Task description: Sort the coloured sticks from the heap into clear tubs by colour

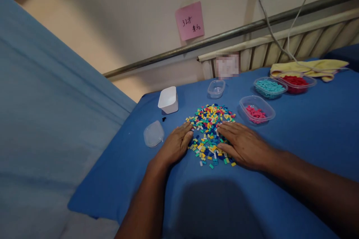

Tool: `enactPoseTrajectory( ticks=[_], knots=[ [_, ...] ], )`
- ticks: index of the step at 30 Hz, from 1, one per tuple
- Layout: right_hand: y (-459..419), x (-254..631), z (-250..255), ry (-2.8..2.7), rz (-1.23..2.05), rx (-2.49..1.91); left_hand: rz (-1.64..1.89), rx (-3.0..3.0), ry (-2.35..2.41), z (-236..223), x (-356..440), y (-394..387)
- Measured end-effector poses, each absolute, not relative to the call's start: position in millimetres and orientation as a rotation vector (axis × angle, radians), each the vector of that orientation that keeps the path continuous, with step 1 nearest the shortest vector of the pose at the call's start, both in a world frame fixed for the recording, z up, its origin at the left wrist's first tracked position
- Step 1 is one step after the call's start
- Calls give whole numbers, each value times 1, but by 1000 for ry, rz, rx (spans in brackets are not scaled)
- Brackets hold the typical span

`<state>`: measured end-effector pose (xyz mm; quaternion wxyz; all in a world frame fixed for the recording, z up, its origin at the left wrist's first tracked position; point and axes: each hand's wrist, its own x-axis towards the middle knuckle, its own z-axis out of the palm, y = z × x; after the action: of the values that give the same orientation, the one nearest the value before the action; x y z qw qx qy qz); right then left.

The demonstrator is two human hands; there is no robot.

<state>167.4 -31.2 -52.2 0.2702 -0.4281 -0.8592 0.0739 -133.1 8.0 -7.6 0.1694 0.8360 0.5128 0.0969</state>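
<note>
On blue cloth (314, 134), left hand (177, 140) and right hand (242, 143) flank oblong pieces (210, 115).

The left hand (176, 142), right hand (244, 145) and tapering forearms (151, 194) look bare in this dim light.

On the wall (134, 18) there is a pink note (190, 21) with dark handwriting in two lines. The upper line shows the number 32, followed by one sign which looks like 才. The lower line, set more to the right, has Chinese-looking signs, too small to read surely. A second paper (228, 65), lower down, is blurred into squares and cannot be read
</note>
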Motion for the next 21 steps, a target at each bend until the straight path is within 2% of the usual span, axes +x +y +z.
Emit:
enactPoseTrajectory(
  ticks=[8, 14, 21],
  knots=[
    [-39, 169, -42, -2349, 223, -1016, 641, 2433, 1544, -7, -140, 9],
    [-47, 165, -43, -2381, 216, -827, 542, 2543, 1528, -18, -127, 17],
    [-54, 163, -37, -2364, 219, -688, 356, 2611, 1758, -12, -106, 23]
  ],
)
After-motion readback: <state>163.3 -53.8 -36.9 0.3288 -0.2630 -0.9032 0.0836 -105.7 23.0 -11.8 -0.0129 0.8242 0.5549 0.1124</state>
